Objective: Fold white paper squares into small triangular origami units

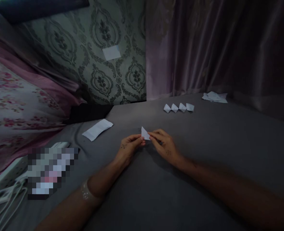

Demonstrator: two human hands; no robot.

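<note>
A small white piece of paper (145,133), folded to a triangle, is pinched between my two hands above the grey sheet. My left hand (130,145) grips its lower left side with thumb and fingers. At its right corner, the fingertips of my right hand (164,145) close on the same paper. Beyond my hands, a row of several small folded white paper pieces (174,108) lies on the sheet. To the left of my left hand rests a stack of white paper strips (97,129).
Loose white papers (215,97) lie at the far right near the curtain (180,48). A white power strip (10,173) with cables and a blurred-out object (51,173) are at the left. Black cloth (90,113) lies by the patterned wall, where a white sheet (111,52) hangs.
</note>
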